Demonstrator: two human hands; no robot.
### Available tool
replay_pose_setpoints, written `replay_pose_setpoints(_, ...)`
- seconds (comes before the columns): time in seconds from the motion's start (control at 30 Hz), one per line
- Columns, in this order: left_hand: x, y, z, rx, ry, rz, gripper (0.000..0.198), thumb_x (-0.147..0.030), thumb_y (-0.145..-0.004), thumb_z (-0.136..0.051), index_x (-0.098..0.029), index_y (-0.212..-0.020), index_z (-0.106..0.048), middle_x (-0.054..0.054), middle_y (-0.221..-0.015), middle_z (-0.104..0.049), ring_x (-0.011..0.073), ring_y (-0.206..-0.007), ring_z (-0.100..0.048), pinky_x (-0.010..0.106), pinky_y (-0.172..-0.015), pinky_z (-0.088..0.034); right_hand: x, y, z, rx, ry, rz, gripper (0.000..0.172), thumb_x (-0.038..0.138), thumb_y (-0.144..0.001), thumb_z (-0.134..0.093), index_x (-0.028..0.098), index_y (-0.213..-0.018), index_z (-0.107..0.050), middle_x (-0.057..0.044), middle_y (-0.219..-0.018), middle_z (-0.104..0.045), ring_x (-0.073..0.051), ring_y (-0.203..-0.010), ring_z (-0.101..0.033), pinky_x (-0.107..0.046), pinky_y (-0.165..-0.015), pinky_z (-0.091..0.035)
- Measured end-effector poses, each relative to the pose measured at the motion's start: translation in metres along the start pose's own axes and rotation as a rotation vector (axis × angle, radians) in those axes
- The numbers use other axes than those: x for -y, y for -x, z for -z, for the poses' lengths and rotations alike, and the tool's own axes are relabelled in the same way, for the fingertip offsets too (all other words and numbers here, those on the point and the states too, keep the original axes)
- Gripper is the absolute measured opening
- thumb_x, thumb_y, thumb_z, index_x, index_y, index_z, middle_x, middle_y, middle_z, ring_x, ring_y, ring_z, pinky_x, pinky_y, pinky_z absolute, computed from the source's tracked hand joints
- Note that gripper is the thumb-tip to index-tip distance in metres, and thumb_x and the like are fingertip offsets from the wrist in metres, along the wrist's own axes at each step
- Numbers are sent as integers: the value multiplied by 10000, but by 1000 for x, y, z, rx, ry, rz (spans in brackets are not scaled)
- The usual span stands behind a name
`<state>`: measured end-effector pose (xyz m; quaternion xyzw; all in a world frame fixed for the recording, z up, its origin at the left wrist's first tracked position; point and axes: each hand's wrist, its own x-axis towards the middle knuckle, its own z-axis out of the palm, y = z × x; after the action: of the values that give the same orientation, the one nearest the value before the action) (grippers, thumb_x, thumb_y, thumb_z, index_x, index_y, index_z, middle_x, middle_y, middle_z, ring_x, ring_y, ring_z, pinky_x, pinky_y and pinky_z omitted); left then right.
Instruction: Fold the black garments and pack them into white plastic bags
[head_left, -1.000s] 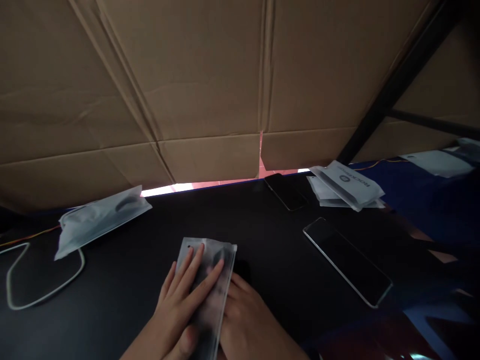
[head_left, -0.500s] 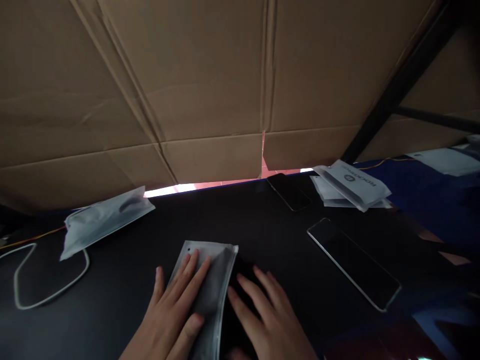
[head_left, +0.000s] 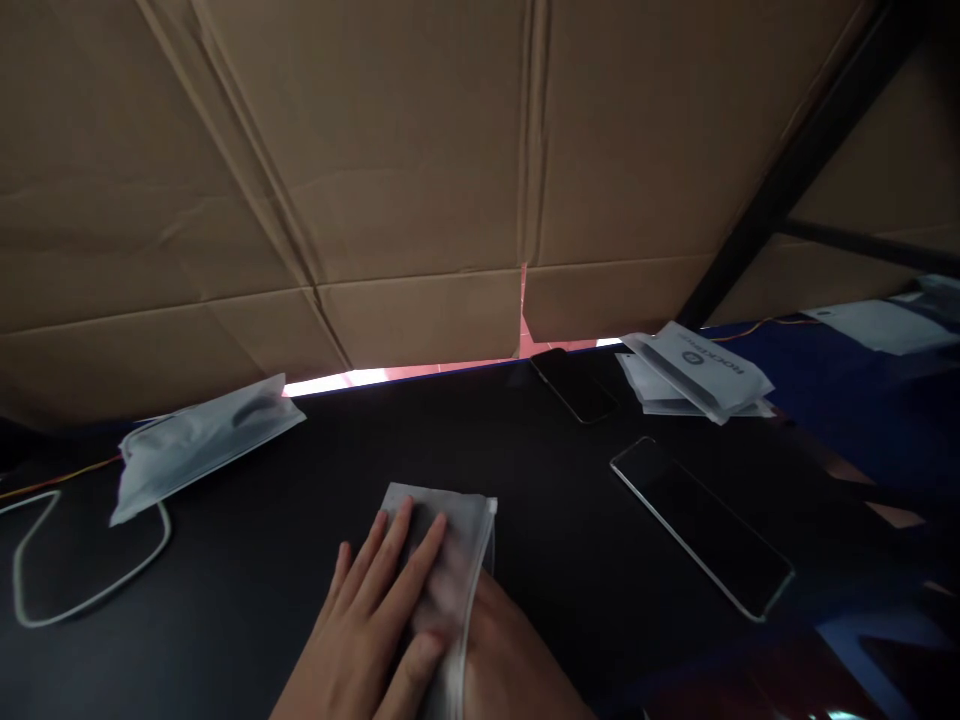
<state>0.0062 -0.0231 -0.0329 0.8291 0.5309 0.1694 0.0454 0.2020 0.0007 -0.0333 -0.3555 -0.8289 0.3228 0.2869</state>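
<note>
A frosted, translucent zip pouch (head_left: 461, 515) lies on the black tabletop in front of me, its white slider at the far right corner. My left hand (head_left: 367, 620) rests flat on top of it, fingers stretched and slightly spread. From the right, my right hand (head_left: 514, 650) reaches in at the pouch's zip edge. Its fingers are covered by the pouch and show only as a faint blur through the film. Whether they are inside the pouch or beneath it, I cannot tell.
Two dark phones, a larger one (head_left: 701, 530) and a smaller one (head_left: 574, 385), lie to the right. Behind them are stacked printed pouches (head_left: 705, 370). A filled frosted pouch (head_left: 210, 440) and a white cable (head_left: 97, 610) are at left. Cardboard (head_left: 412, 150) stands along the back.
My right hand has moved left from beside the pouch, and its fingers are now covered by it. The pouch and my left hand have shifted slightly right.
</note>
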Motion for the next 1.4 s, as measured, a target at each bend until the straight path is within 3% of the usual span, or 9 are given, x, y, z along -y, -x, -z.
replay_pose_setpoints(0.17, 2, 6, -16, -80, -24, 66, 660, -367, -1128, -360, -428, -1745, -135, 87, -1731, -465, 388, -1590, -407, 757, -1102, -475, -19, 38, 33, -61, 219, 51, 348, 225, -1112, -623, 241, -1452, -697, -44, -1438, -750, -248, -1394, -657, -381, -1179, -554)
replay_pose_setpoints(0.43, -13, 7, -21, -39, 58, 157, 648, -383, -1128, -342, -477, -1735, -136, 59, -1812, -294, 454, -1636, -272, 881, -1111, -343, -18, 34, -14, -78, 23, -49, 107, 129, -967, -722, 226, -974, -764, -12, -946, -821, -190, -837, -762, -259, -801, -630)
replay_pose_setpoints(0.57, 2, 6, -11, 15, 14, 171, 603, -423, -1113, -396, -512, -1696, -271, 45, -1764, -414, 491, -1610, -351, 946, -1028, -393, -14, 35, 19, 88, -118, -65, 166, 114, -991, -745, 267, -1029, -797, 41, -995, -832, -157, -911, -777, -223, -863, -608)
replay_pose_setpoints(0.63, 7, -8, -1, -11, -2, 156, 518, -470, -1096, -445, -510, -1611, -472, 27, -1688, -546, 472, -1579, -444, 939, -1059, -401, -15, 37, 45, -25, -147, -139, 242, 114, -997, -737, 318, -1103, -815, 57, -1043, -832, -162, -983, -777, -244, -911, -600)
replay_pose_setpoints(0.77, -1, -63, 18, 4, 36, 170, 427, -503, -1064, -497, -363, -1410, -705, 70, -1482, -735, 432, -1491, -578, 883, -1181, -343, -24, 25, 75, -288, -93, -374, 253, 192, -1078, -587, 282, -1122, -819, -13, -1079, -823, -197, -982, -794, -312, -880, -615)
replay_pose_setpoints(0.93, -19, -114, 18, 86, 100, 153, 218, -328, -1037, -577, -269, -1010, -786, 42, -1002, -820, 318, -1025, -772, 760, -1159, -418, -29, 2, 68, -238, -69, -405, 233, 217, -1071, -608, 269, -1142, -824, -39, -1086, -833, -238, -995, -797, -354, -882, -606)
replay_pose_setpoints(1.1, -21, -115, 27, 7, 278, 157, 264, -324, -1078, -505, -256, -877, -662, -8, -859, -712, 191, -803, -701, 339, -778, -547, -27, 13, 61, -61, -205, -486, 668, 59, -876, -778, 341, -1465, -639, 38, -1070, -807, -182, -893, -739, -288, -804, -561)
replay_pose_setpoints(1.27, -31, -109, 37, -160, 383, 171, 255, -376, -1083, -534, -265, -877, -634, -22, -858, -655, 171, -797, -643, 307, -716, -476, -7, 9, 60, 0, -257, -523, 244, 41, -854, -727, 269, -940, -734, 63, -852, -752, -140, -780, -660, -252, -695, -445)
replay_pose_setpoints(1.4, -36, -107, 33, -180, 415, 166, 241, -348, -1075, -558, -265, -860, -630, -33, -837, -645, 164, -770, -635, 317, -725, -462, -1, 6, 63, 49, -224, -568, 201, 71, -810, -759, 250, -843, -675, 66, -804, -736, -136, -731, -637, -265, -665, -417)
